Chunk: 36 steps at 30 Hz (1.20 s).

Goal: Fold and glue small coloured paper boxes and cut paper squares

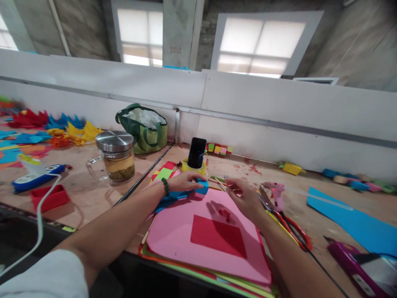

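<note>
I have left hand (185, 182) pinching blue block (202, 188), right hand (245, 198) pinched around thin stick (221, 183); pink sheet (173, 227) by counter's (104, 207) front edge.

The left arm (120, 219) reaches in from the lower left, a pale sleeve (49, 275) covering its upper part and the forearm bare, slanting up and rightward. Its left hand (182, 183) lies back upward, fingers pointing right in a pinch. The right arm (287, 250), also bare, slants up and leftward to the right hand (243, 196), whose fingers curl inward (the two hands are near, not touching).
</note>
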Each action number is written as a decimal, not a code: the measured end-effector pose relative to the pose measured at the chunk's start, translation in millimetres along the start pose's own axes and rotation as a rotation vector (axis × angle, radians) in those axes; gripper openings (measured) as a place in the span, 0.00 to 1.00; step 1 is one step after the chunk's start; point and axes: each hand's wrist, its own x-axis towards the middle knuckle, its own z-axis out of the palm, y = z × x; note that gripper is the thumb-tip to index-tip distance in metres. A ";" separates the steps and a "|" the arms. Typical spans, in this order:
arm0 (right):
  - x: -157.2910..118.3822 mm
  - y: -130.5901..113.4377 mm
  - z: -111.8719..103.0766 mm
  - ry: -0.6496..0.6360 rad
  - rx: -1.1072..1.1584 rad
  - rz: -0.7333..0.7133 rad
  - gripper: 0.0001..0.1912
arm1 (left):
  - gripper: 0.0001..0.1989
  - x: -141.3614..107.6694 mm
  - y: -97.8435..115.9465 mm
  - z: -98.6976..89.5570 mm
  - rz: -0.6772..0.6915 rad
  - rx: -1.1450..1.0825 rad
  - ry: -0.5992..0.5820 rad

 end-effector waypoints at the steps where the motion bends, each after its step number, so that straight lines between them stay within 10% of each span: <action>1: 0.1 -0.2 -0.4 0.006 -0.006 -0.003 0.11 | 0.22 -0.8 0.2 0.0 0.005 0.000 -0.002; 11: -0.2 -3.4 3.0 -0.009 0.036 0.021 0.11 | 0.55 -12.0 3.4 1.1 -0.134 0.077 -0.067; 20: -4.5 -23.7 5.7 -0.016 0.063 0.014 0.15 | 0.45 -6.7 6.9 22.0 -0.136 -0.105 0.103; 29: -4.8 -41.1 8.7 -0.263 0.498 0.194 0.19 | 0.35 -15.4 46.5 37.9 0.013 -0.393 -0.125; 36: -1.9 -31.4 9.1 -0.218 0.568 0.269 0.20 | 0.37 -14.0 42.3 38.8 -0.011 -0.501 -0.144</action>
